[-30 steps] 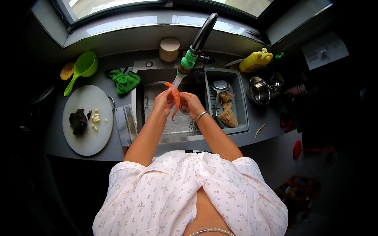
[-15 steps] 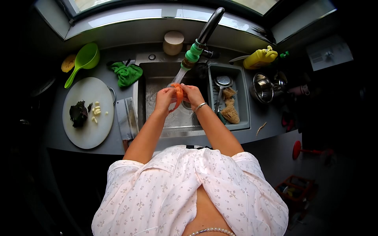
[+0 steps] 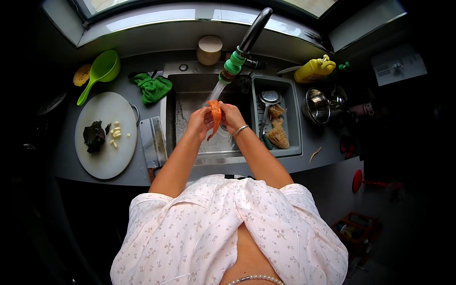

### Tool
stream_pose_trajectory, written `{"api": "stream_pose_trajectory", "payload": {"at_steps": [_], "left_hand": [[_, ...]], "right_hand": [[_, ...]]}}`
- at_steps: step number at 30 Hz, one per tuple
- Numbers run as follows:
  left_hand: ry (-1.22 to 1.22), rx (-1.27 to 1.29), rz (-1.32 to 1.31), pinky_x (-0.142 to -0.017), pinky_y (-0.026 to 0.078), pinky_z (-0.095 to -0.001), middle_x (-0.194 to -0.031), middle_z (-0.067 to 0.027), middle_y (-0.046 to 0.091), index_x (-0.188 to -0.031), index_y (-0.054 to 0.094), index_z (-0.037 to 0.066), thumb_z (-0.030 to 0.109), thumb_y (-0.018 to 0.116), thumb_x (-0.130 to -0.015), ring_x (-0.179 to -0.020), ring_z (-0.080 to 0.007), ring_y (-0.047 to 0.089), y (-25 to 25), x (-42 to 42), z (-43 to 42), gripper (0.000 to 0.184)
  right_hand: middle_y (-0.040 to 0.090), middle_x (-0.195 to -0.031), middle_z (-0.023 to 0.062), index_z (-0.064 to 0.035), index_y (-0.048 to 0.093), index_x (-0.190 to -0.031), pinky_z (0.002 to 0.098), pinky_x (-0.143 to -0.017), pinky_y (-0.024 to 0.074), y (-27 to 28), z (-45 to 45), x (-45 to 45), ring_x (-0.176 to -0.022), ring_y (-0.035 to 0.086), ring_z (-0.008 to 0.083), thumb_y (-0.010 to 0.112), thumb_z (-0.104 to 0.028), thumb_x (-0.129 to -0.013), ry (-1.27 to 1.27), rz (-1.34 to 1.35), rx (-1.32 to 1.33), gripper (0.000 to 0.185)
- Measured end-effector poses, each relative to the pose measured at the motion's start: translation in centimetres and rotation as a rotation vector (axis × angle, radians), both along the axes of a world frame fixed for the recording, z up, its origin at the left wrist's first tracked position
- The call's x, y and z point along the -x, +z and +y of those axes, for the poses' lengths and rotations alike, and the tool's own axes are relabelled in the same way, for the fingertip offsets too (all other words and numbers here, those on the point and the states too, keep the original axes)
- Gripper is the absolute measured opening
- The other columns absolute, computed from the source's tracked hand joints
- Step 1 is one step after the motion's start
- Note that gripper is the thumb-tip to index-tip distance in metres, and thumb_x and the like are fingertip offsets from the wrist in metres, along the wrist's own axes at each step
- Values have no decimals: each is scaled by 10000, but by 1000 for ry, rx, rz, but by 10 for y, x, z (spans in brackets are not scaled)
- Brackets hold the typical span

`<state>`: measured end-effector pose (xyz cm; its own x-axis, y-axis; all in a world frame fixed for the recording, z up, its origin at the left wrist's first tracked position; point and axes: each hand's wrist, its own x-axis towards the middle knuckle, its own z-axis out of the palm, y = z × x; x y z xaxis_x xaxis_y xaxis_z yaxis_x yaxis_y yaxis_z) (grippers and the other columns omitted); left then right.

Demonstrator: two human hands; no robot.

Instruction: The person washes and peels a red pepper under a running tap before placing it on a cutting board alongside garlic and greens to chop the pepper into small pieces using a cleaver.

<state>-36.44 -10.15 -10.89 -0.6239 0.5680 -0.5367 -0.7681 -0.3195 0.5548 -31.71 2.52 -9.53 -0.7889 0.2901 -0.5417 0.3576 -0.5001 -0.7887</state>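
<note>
Over the sink (image 3: 216, 156), both my hands hold a long, glossy orange piece (image 3: 215, 116) whose tip tapers downward; its exact kind I cannot make out. My left hand (image 3: 198, 122) pinches it near its upper end, with the lower fingers loosely curled alongside. From the other side, my right hand (image 3: 231, 117) grips the upper part, and its fingertips are partly hidden. Water runs from the faucet (image 3: 232, 64), which has a green nozzle attachment, onto the top of the piece and my fingers.
Left of the sink are a cutting board (image 3: 116, 161) with garlic cloves and dark leaves, a cleaver (image 3: 153, 140), a green cloth (image 3: 153, 88) and a green ladle (image 3: 105, 66). To the right are a grey basin (image 3: 296, 118), metal bowls (image 3: 317, 107) and a yellow bottle (image 3: 313, 70).
The orange piece has gone from a curved loop to a straighter, flatter hanging shape. My left hand's fingers have opened out a little beside it. The water keeps running.
</note>
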Motion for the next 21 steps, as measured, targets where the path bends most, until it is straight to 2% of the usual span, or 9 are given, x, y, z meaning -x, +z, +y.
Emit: {"api": "stream_pose_trajectory", "payload": {"at_steps": [2,6,8,12,14,17,21], "left_hand": [[-39,7,13,-687,528,-325,-861,-45,637,-981,584,68,194,613,-847,-779,-168,627,2,0,0,187],[55,3,26,-720,523,-328,-899,-35,621,-1017,586,79,217,637,-843,-837,-157,612,4,0,-1,228],[104,-35,-54,-757,515,-332,-943,-31,612,-1058,584,84,218,647,-846,-887,-151,598,3,6,-2,258],[87,12,-34,-773,513,-335,-930,-28,618,-1067,590,85,202,646,-854,-877,-153,602,3,11,-3,250],[92,-29,-69,-781,512,-328,-932,-34,624,-1053,599,88,170,643,-855,-880,-155,604,-1,13,-5,219],[122,-126,-89,-800,507,-335,-986,-49,632,-1072,597,73,139,637,-857,-903,-174,606,-5,14,-3,228],[155,-116,-111,-812,510,-336,-985,-62,630,-1069,602,69,118,629,-856,-905,-182,606,-6,14,-3,220]], "right_hand": [[631,-779,1,-81,630,-890,228,-597,473,12,-4,-3,-663,591,97,482,-297,-953,24,42,-3,270],[617,-752,-7,-67,628,-888,215,-569,452,-18,4,1,-622,565,87,498,-289,-950,10,74,-90,265],[605,-739,-17,-64,627,-884,214,-558,439,-29,6,1,-607,545,78,515,-285,-943,64,101,-285,254],[605,-744,-16,-66,628,-876,218,-585,449,-19,2,0,-631,551,77,522,-287,-941,90,87,-282,253],[609,-756,-18,-82,627,-888,227,-613,460,-12,1,-1,-655,563,81,538,-296,-935,62,79,-100,236],[613,-768,-23,-97,621,-902,238,-637,469,-6,2,-1,-666,573,86,549,-314,-928,66,0,35,231],[620,-802,-30,-81,619,-895,221,-620,472,-14,3,4,-691,582,70,548,-296,-937,53,-4,153,230]]}}
